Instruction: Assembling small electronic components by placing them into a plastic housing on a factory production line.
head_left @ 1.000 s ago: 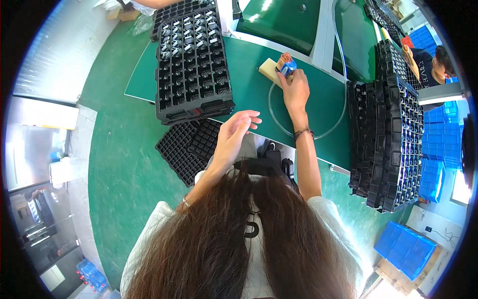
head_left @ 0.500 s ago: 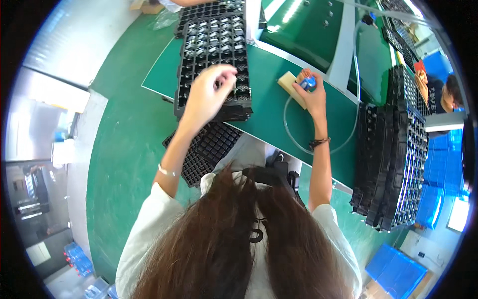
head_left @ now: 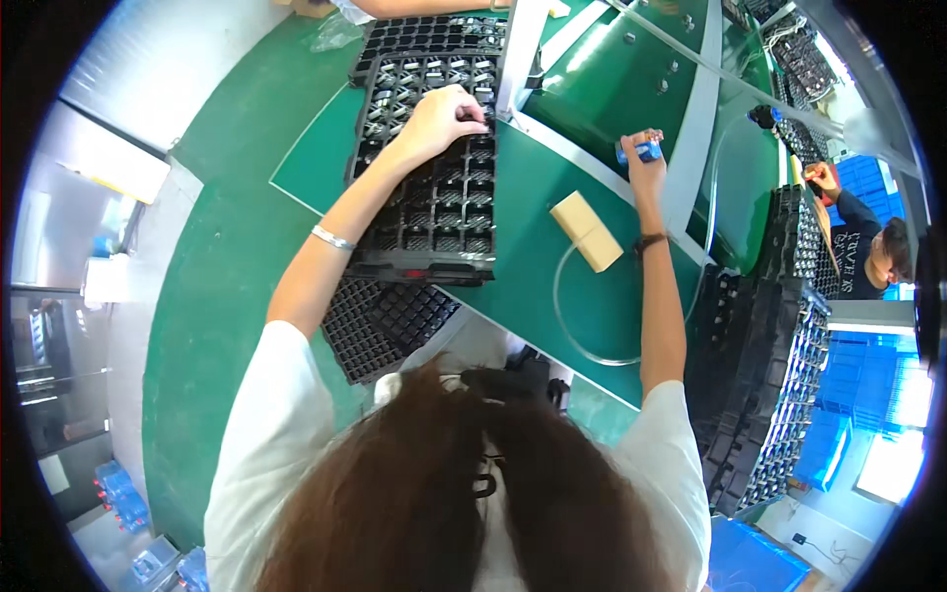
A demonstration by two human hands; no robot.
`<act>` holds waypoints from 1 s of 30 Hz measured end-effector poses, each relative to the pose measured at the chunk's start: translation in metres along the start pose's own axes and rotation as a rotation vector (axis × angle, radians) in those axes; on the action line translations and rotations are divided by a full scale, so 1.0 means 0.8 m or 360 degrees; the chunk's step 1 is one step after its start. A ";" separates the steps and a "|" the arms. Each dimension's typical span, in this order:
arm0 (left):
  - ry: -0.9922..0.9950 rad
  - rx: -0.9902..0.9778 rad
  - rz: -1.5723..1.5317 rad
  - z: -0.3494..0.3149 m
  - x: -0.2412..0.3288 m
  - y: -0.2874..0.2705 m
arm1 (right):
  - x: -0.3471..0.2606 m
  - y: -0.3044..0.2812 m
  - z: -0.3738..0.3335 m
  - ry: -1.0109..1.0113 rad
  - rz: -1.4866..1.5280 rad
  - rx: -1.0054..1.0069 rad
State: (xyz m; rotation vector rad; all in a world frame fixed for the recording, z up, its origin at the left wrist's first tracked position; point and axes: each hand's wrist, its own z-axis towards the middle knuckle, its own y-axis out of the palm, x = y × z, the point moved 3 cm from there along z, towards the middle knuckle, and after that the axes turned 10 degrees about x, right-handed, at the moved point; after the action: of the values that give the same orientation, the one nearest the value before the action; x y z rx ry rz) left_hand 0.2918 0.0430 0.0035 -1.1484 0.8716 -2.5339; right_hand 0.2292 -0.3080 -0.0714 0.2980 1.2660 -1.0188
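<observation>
My left hand is over the black compartment tray at the left of the green table. Its fingertips are pinched together near the tray's right edge, and anything between them is too small to make out. Small silvery metal parts lie in the far pockets; the near pockets show none. My right hand is closed around a small blue object, its exact kind unclear. That hand reaches over the near edge of the green conveyor belt, beyond a beige block on the table.
A clear thin tube loops from the beige block across the table. Stacked black trays stand at the right, and others sit below the table edge. Small parts lie on the belt. Another person works at far right.
My right hand has moved away from the beige block, forward to the belt's edge, with the blue object in it. My left hand has moved to the tray's right edge. The view has shifted.
</observation>
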 end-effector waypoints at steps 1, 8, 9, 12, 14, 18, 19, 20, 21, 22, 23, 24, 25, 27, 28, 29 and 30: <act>-0.0123 -0.0012 -0.0024 0.000 -0.005 -0.001 | 0.000 0.010 0.017 -0.0032 -0.0076 0.0031; -0.0559 -0.0098 -0.0274 0.003 0.001 -0.009 | 0.040 0.045 0.125 -0.0334 -0.0358 0.0333; -0.0648 0.0012 -0.0440 0.000 0.011 -0.016 | 0.045 0.042 0.133 -0.0410 -0.0359 0.0420; -0.1039 0.0114 -0.1057 -0.026 0.053 -0.045 | 0.050 0.053 0.134 -0.0517 -0.0452 0.0407; -0.1110 0.0086 -0.1621 -0.050 0.090 -0.060 | 0.045 0.057 0.134 -0.0495 -0.0484 0.0410; -0.1270 0.0013 -0.2096 -0.097 0.151 -0.049 | 0.056 0.043 0.146 -0.0552 -0.0475 0.0380; -0.1285 -0.0081 -0.2143 -0.108 0.164 -0.047 | 0.052 0.040 0.135 -0.0654 -0.0465 0.0409; -0.1267 -0.0122 -0.2254 -0.116 0.173 -0.039 | 0.042 0.025 0.131 -0.0909 -0.0352 0.0547; -0.1285 -0.0134 -0.2356 -0.131 0.177 -0.036 | 0.010 0.023 0.110 -0.0922 -0.0308 0.0600; -0.1378 -0.0106 -0.2371 -0.140 0.186 -0.038 | -0.028 0.014 0.081 -0.0926 -0.0270 0.0666; -0.1375 -0.0115 -0.2427 -0.150 0.186 -0.033 | -0.049 -0.002 0.059 -0.0697 0.0113 0.0516; -0.1377 -0.0091 -0.2461 -0.162 0.186 -0.030 | -0.091 -0.010 0.019 -0.0627 0.0522 0.0379; -0.1363 -0.0022 -0.2527 -0.169 0.191 -0.030 | -0.136 -0.027 -0.025 -0.0556 0.0923 0.0251; -0.1468 0.0032 -0.2596 -0.182 0.199 -0.037 | -0.216 -0.076 -0.114 -0.0476 0.1343 -0.0026; -0.1557 0.0071 -0.2697 -0.186 0.207 -0.040 | -0.268 -0.112 -0.167 -0.0561 0.1545 -0.0231; -0.1594 0.0137 -0.2701 -0.185 0.221 -0.046 | -0.290 -0.135 -0.208 -0.0703 0.2247 -0.0086; -0.1379 0.0106 -0.2922 -0.175 0.240 -0.053 | -0.327 -0.179 -0.221 -0.0702 0.2124 -0.0996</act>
State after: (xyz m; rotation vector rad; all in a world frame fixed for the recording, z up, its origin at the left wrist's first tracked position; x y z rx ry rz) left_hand 0.0610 0.0542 0.0739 -3.5370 -0.9936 -1.9399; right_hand 0.0178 -0.1430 0.1490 0.3154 0.6552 0.4456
